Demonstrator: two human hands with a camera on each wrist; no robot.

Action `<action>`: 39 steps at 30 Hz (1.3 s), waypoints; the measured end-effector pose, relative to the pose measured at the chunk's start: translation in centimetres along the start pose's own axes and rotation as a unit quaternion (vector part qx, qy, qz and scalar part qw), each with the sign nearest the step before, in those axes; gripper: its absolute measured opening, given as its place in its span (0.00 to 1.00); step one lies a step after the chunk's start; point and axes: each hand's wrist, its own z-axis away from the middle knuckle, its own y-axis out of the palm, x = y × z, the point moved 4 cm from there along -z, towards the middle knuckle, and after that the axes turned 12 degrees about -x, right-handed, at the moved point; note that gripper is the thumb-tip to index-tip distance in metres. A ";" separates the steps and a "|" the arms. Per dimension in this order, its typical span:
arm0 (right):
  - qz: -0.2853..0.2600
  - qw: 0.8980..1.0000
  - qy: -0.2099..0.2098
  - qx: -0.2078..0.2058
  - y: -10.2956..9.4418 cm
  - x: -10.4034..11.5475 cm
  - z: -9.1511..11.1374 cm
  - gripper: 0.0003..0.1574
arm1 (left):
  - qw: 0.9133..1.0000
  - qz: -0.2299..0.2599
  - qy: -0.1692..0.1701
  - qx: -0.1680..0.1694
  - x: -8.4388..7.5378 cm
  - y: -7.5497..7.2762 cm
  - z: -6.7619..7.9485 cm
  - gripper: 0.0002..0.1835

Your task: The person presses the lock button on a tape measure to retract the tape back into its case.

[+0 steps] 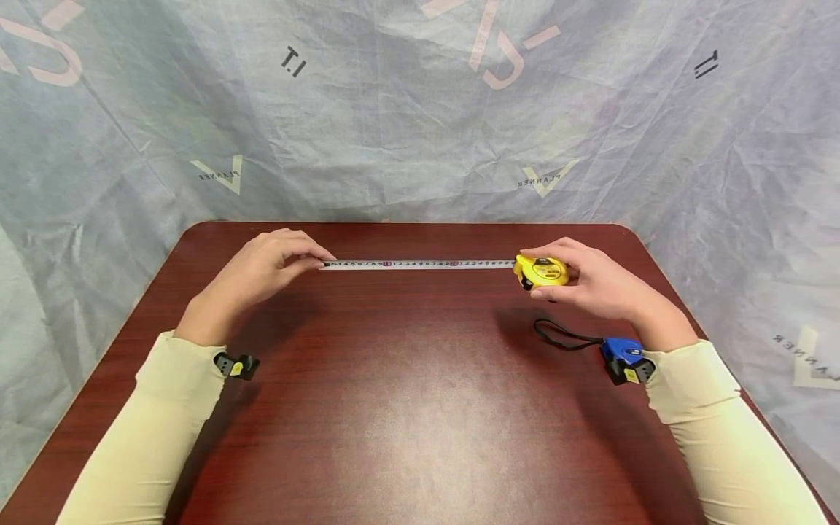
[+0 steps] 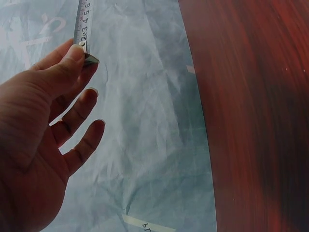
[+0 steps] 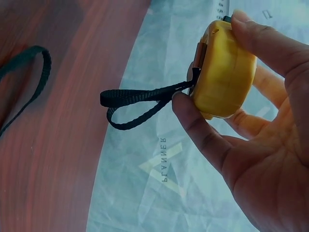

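A yellow tape measure is gripped by my right hand above the far right part of the table. Its white blade is drawn out to the left, in a straight line across the far side. At the blade's end, my left hand pinches the tip between thumb and forefinger; the left wrist view shows the metal end hook there, the other fingers loosely bent. A black wrist strap hangs from the yellow case in the right wrist view.
On the table, a blue tape measure with a black strap lies under my right wrist, partly covered by the wrist camera. A grey printed cloth hangs behind the table's far edge and at both sides.
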 end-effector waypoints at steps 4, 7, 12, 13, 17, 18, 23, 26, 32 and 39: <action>0.001 1.000 -0.002 0.005 0.4 0.1 -0.4 0.37 | 1.000 0.005 0.004 0.002 -0.2 0.2 -0.2 0.15; -0.001 1.000 -0.006 0.007 0.6 0.2 -0.6 0.37 | 1.000 0.006 0.004 0.003 -0.3 0.4 -0.3 0.15; -0.008 1.000 -0.014 0.009 0.9 0.3 -1.0 0.37 | 1.000 0.005 0.007 0.005 -0.4 0.6 -0.5 0.14; -0.009 1.000 -0.014 0.011 0.9 0.4 -1.0 0.38 | 1.000 0.007 0.007 0.006 -0.4 0.7 -0.6 0.13; -0.005 1.000 -0.008 0.015 1.1 0.7 -1.3 0.38 | 1.000 0.013 0.012 0.006 -0.5 0.9 -0.9 0.14; -0.003 1.000 -0.008 0.014 1.2 0.7 -1.3 0.38 | 1.000 0.014 0.015 0.005 -0.5 1.0 -0.9 0.14; -0.002 1.000 -0.015 0.014 1.5 0.9 -1.7 0.38 | 1.000 0.017 0.025 0.002 -0.6 1.2 -1.2 0.14; -0.005 1.000 -0.013 0.015 1.7 1.1 -1.8 0.38 | 1.000 0.016 0.022 0.004 -0.7 1.4 -1.2 0.14; -0.003 1.000 -0.021 0.019 2.0 1.5 -2.1 0.38 | 1.000 0.014 0.018 0.011 -0.9 1.6 -1.4 0.13; -0.008 0.999 -0.021 0.026 2.5 1.9 -2.6 0.38 | 1.000 0.018 0.013 0.019 -1.3 2.0 -1.8 0.13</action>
